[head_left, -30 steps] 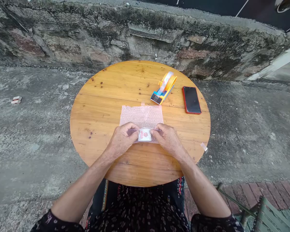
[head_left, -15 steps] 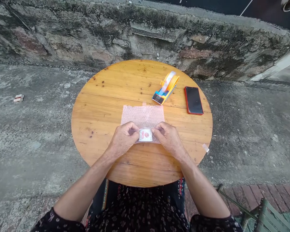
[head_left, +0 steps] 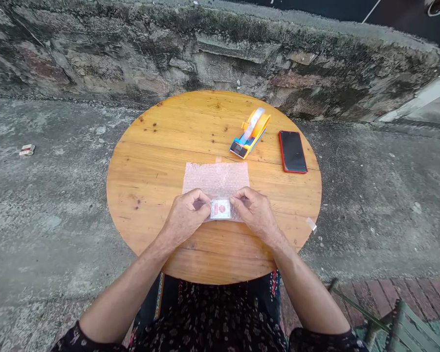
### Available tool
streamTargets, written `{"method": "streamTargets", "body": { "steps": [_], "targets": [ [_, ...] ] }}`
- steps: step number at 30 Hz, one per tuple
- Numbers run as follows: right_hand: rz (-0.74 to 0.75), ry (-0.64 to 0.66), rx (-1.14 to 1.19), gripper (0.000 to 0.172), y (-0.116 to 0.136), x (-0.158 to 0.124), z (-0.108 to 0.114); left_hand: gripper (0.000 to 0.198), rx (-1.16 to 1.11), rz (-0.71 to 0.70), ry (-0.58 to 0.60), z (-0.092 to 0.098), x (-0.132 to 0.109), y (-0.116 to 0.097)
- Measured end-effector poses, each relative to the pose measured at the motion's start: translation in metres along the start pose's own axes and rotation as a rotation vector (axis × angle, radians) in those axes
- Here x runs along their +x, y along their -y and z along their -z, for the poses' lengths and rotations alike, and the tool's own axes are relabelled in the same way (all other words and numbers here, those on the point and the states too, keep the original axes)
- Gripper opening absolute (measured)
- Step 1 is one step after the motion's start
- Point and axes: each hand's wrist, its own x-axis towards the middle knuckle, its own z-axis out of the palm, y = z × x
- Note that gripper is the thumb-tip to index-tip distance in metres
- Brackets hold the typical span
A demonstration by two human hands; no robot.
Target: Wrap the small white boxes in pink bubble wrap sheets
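A sheet of pinkish bubble wrap (head_left: 216, 177) lies on the round wooden table in front of me. On its near part is a small white packet (head_left: 220, 209) with red print, seemingly under a layer of the wrap. My left hand (head_left: 188, 210) pinches the wrap just left of the packet. To the packet's right, my right hand (head_left: 253, 209) pinches the wrap the same way, thumb against forefinger. Both hands rest low over the table, close together. Parts of the near edge of the wrap are hidden by the hands.
Beyond the wrap stands a yellow and blue tape dispenser (head_left: 250, 134). A phone in a red case (head_left: 293, 151) lies to its right. A strip of tape (head_left: 311, 224) hangs at the right rim of the wooden table (head_left: 143, 171). A stone wall (head_left: 150, 54) runs behind.
Both hands have come slightly nearer to me with the near part of the bubble wrap and the packet. Their pinch on the wrap stays much the same.
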Motion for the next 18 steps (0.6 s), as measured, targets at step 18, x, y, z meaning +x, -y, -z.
{"method": "streamTargets", "body": {
  "steps": [18],
  "targets": [
    [0.36,-0.391,-0.274,0.011,0.03,-0.038,0.009,0.006,-0.092,0.024,-0.066,-0.008,-0.002,0.012]
  ]
}}
